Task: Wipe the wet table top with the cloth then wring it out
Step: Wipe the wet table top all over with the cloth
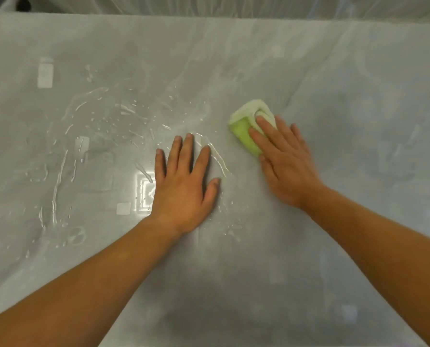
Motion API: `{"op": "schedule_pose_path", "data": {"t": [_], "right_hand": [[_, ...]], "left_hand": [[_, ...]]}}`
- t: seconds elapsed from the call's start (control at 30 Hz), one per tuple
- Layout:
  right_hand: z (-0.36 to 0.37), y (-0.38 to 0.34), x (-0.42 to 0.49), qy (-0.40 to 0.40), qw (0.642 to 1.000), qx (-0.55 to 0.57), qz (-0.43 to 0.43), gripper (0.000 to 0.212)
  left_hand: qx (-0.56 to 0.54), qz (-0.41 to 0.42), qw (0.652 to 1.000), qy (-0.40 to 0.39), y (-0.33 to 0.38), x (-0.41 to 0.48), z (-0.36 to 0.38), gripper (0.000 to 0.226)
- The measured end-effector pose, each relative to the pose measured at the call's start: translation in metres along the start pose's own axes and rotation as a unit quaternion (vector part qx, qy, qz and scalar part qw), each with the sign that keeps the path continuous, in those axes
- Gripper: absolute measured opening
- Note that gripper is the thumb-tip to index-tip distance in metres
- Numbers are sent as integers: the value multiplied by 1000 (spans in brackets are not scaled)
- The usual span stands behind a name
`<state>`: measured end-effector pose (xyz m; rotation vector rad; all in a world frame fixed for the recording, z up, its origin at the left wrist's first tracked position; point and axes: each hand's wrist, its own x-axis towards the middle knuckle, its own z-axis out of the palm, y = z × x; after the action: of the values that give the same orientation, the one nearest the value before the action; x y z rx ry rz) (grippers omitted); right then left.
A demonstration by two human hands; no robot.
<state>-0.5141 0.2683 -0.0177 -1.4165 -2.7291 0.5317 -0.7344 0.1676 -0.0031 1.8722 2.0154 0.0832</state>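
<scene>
A pale grey bench (pixel 359 96) filled nearly the whole view, covered by a clear plastic sheet (pixel 334 221) with soft creases. Small white rectangles (pixel 45 76) showed faintly through the sheet. A bright square of reflected light (pixel 145 194) glared left of centre. Beyond the bench's far edge hung translucent white sheeting (pixel 234 6), with a dark gap (pixel 23 2) at the top left corner.

Right grip (pixel 286 166) lies flat on the folded green cloth (pixel 242 132), fingers straight, pressing it down mid-way across the tabletop (pixel 359 91). Left grip (pixel 183 189) is spread flat just beside it, at the rim of the water (pixel 103 126) pooled toward the left edge.
</scene>
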Motion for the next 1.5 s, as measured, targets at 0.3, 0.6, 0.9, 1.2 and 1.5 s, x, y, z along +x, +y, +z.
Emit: {"op": "schedule_pose_path", "data": {"t": [0.3, 0.6, 0.9, 1.2, 1.5], "right_hand": [[9, -22, -67, -46, 995, -32, -84, 58], [27, -54, -74, 11, 999, -20, 24, 62], [27, -48, -75, 38, 997, 13, 66, 61], [42, -68, -161, -7, 998, -19, -61, 57], [64, -113, -197, 36, 998, -1, 47, 59]], "left_hand": [[-5, 2, 1000, -22, -5, -3, -5, 72], [-3, 16, 1000, 14, -3, -39, 2, 62], [-13, 40, 999, 4, -4, -92, 14, 55], [15, 72, 996, -52, 0, -133, 24, 65], [31, 76, 996, -44, -12, -156, 36, 69]]}}
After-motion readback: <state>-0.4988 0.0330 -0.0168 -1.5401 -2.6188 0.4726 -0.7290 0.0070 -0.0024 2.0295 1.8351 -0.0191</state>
